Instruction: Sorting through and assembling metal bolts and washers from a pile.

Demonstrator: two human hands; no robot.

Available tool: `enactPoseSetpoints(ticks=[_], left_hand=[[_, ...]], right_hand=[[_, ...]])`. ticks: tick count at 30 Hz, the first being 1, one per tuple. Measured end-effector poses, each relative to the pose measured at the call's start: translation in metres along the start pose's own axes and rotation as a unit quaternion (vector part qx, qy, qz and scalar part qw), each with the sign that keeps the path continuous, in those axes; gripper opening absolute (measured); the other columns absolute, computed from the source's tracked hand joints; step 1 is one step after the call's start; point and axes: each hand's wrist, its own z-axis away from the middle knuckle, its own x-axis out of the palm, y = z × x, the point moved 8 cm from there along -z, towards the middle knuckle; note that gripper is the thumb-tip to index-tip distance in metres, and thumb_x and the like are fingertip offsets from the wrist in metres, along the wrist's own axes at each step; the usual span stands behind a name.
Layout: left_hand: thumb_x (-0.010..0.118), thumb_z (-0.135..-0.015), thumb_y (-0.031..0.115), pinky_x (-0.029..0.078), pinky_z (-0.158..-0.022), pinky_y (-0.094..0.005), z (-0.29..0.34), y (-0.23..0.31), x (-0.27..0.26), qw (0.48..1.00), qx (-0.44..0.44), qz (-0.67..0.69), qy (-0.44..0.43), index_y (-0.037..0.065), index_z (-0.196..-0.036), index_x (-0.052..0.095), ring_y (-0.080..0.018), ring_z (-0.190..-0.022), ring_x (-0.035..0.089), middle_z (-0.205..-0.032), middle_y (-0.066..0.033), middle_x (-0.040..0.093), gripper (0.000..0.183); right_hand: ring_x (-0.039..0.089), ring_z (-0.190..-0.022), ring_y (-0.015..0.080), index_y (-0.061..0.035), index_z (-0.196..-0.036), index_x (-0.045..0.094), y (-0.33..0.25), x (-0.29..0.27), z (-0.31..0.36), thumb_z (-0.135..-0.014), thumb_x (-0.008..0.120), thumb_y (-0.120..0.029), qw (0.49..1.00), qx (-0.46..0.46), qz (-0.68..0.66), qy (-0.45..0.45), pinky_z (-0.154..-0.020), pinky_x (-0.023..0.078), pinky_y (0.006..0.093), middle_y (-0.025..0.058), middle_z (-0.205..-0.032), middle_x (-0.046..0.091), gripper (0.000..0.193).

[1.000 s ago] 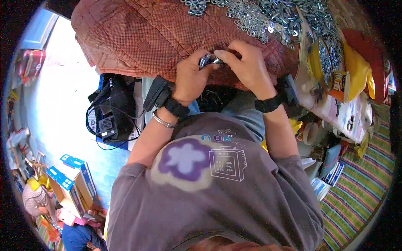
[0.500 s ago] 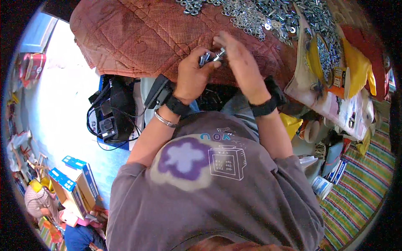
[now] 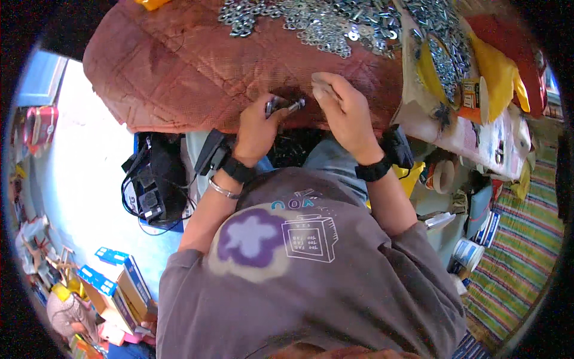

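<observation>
My left hand [image 3: 257,128] is closed around shiny metal bolts [image 3: 294,107] just above the front edge of the red quilted cover [image 3: 197,90]. One bolt sticks out toward the right, past my thumb; the others are partly hidden by my fingers. To the right, apart from those bolts, is my right hand [image 3: 350,116]. Its fingers are stretched forward and a little bent, with the thumb near them, and I see nothing held in it. Beyond both hands lies a spread of metal nuts and washers [image 3: 317,30] on the cover.
Small metal parts [image 3: 439,54] are heaped at the far right, near a yellow bag [image 3: 496,66] and an orange cup-like container [image 3: 473,100]. A black bag with cables [image 3: 158,185] is at left. Open cardboard boxes [image 3: 116,287] stand at lower left; a striped mat [image 3: 514,251] covers the right floor.
My right hand has drawn away from the bolts and lowered slightly, its fingers more bent. The left hand has moved a little left and down, still holding the bolts. The whole view has shifted slightly.
</observation>
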Motion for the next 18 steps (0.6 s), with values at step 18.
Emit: enactPoseSetpoints(ticks=[18], left_hand=[[0.052,-0.085,0.007,0.039,-0.044,-0.0184,0.009,-0.003,0.028,0.952,-0.167,0.230,-0.112,0.001,-0.094,0.054,-0.0062,-0.055,0.052,-0.082,-0.0062,0.064,0.012]], right_hand=[[0.055,-0.084,0.0363,-0.0052,-0.095,0.057,0.044,-0.076,-0.051,-0.077,0.060,-0.019,0.918,-0.041,0.375,0.122,-0.071,0.045,0.0426,0.0164,-0.093,0.056,0.023]])
